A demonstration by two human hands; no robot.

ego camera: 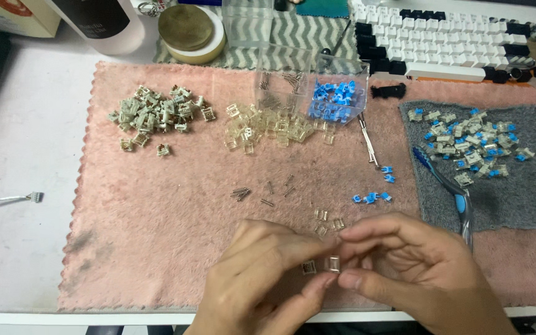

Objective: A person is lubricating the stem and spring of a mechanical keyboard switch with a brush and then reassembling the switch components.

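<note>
Head cam: both hands meet at the near edge of the pink towel (pixel 156 248). Left hand (pixel 262 279) and right hand (pixel 404 267) each pinch the same clear switch housing (pixel 332 263) between thumb and fingertips, dead centre between them. Another housing (pixel 309 268) sits just left of it, more loose clear ones (pixel 329 221) just beyond.

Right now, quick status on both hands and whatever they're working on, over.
Left hand and right hand pinch a small clear switch housing between fingertips. Second housing beside it. Loose housings and springs lie just beyond on pink towel.
</note>
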